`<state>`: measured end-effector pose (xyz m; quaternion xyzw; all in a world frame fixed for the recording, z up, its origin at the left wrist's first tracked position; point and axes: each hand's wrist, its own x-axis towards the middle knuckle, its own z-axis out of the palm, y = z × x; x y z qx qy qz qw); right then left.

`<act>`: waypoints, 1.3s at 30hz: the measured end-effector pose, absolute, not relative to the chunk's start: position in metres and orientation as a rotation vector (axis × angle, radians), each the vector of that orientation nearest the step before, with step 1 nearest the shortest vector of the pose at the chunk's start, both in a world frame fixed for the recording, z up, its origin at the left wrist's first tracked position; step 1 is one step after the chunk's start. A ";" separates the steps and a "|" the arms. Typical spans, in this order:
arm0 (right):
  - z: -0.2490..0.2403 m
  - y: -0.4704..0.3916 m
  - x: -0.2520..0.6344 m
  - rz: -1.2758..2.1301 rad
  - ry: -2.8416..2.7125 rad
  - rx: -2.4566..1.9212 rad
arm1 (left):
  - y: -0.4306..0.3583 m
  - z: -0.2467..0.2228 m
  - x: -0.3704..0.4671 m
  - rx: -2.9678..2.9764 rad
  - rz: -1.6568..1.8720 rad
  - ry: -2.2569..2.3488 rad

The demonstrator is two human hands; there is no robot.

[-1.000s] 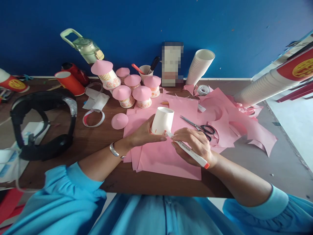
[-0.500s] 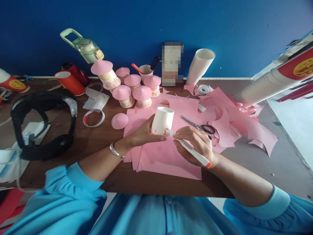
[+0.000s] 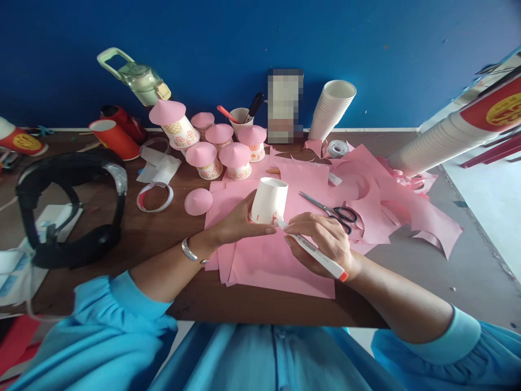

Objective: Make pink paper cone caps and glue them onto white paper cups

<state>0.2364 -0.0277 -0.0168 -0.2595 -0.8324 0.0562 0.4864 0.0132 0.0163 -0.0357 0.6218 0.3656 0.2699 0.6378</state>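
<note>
A white paper cup, turned bottom up and slightly tilted, is gripped near its rim by my left hand, thumb along the lower edge. Small red-orange marks show on its lower side. My right hand is closed around a white marker with an orange end, its tip at the cup's marked side. Under both hands lie pink paper sheets. Black-handled scissors rest partly open just beyond my right hand. A loose pink paper cone sits left of the sheets.
Several decorated cups with pink cone tops stand at the back, beside a cup of pens. Stacked white cups, a tape roll and pink scraps lie right. Left are tape, a black headband-like device and a bottle.
The marker in my right hand has shifted slightly left and down along the cup's side, and the red-orange mark there looks a little different. My left hand keeps its hold.
</note>
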 end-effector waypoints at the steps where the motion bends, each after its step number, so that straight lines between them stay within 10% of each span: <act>1: -0.017 -0.028 0.237 0.145 -2.028 -0.629 | 0.016 -0.036 0.013 1.416 0.615 0.839; 39: -0.013 -0.030 0.234 0.108 -2.021 -0.676 | 0.016 -0.038 0.014 1.405 0.646 0.814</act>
